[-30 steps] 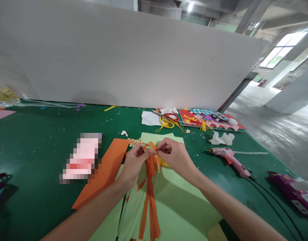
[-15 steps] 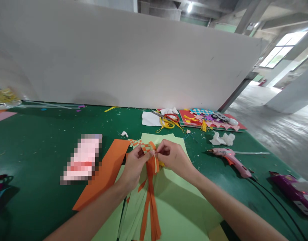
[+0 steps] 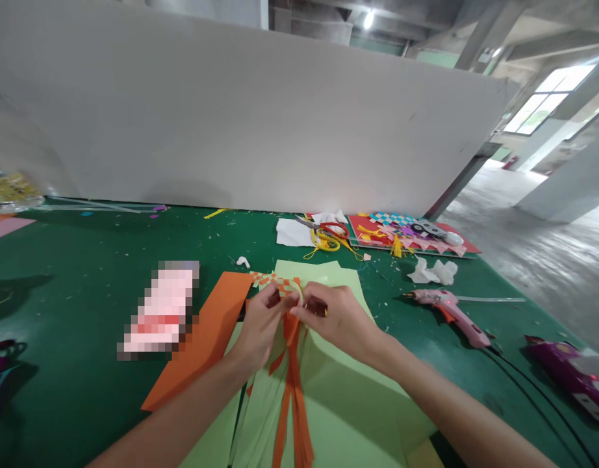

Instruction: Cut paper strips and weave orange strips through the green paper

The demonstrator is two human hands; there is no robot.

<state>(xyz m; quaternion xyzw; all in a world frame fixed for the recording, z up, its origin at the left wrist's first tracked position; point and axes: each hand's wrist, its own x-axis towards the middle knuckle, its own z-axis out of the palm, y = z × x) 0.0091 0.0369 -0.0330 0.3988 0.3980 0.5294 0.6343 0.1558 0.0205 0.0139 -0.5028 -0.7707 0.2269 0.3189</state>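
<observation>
In the head view a narrow woven paper band (image 3: 270, 281), checkered orange and pale green, runs to the fingers of my left hand (image 3: 263, 322), which pinches its near end. My right hand (image 3: 336, 318) sits just beside it, thumb and fingers closed on a pale green paper strip (image 3: 297, 288) that curls up at the band's end. Below both hands, loose orange paper strips (image 3: 293, 383) fan toward me over pale green sheets (image 3: 358, 396). The fingertips hide part of the weave.
An orange sheet (image 3: 209, 344) and a blurred-out pink object (image 3: 160, 309) lie left. To the right are a pink glue gun (image 3: 450, 312), crumpled tissue (image 3: 432, 270) and a purple power strip (image 3: 572, 374). Scissors (image 3: 329, 227) lie behind, before a white partition (image 3: 260, 117).
My right hand has turned and shifted slightly down. The strip that hung over the front of the band now curls upward between the hands. My left hand stays put.
</observation>
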